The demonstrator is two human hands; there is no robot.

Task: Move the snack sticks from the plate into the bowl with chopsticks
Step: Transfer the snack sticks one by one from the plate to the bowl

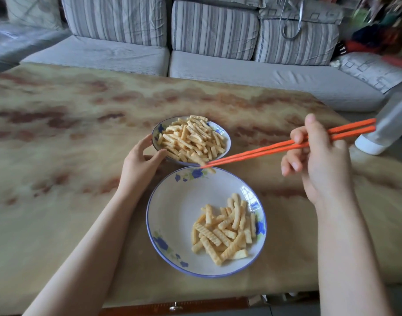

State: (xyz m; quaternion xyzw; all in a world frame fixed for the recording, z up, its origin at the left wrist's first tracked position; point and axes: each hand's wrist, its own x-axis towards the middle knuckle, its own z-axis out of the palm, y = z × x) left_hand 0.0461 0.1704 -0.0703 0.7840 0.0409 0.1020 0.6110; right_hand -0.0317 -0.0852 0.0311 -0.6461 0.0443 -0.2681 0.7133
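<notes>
Plate: a white, shallow ceramic plate with a blue rim and blue flowers (pixel 172 201) sits on the table's near edge, between the two forearms.
Snack sticks: pale yellow, ridged snack sticks (pixel 225 229) lie heaped in the plate's 4 o'clock half, their long axes crossing every way, many running 11 to 5 o'clock.
Bowl: a matching white bowl with blue flowers (pixel 159 130) stands at 12 o'clock of the plate, the rims almost touching, with a fuller pile (pixel 191 137) of the same sticks inside.
Chopsticks: long orange chopsticks (pixel 275 148) lie nearly flat, the long axis from 2 o'clock down to 8 o'clock, tips pointing at 8 o'clock and drawn together.
Single stick: one stick (pixel 211 170) lies at the tips, over the seam between bowl and plate. Whether it is pinched cannot be told.
Right hand: the right hand (pixel 321 165) grips the chopsticks past their middle, fingers curled round them.
Left hand: the left hand (pixel 138 165) holds the bowl at its 8 o'clock side, thumb on the rim.
Table: a beige, brown-veined marble-look table (pixel 70 156).
Bottle: a clear plastic bottle with a white end (pixel 391 124) is at 3 o'clock.
</notes>
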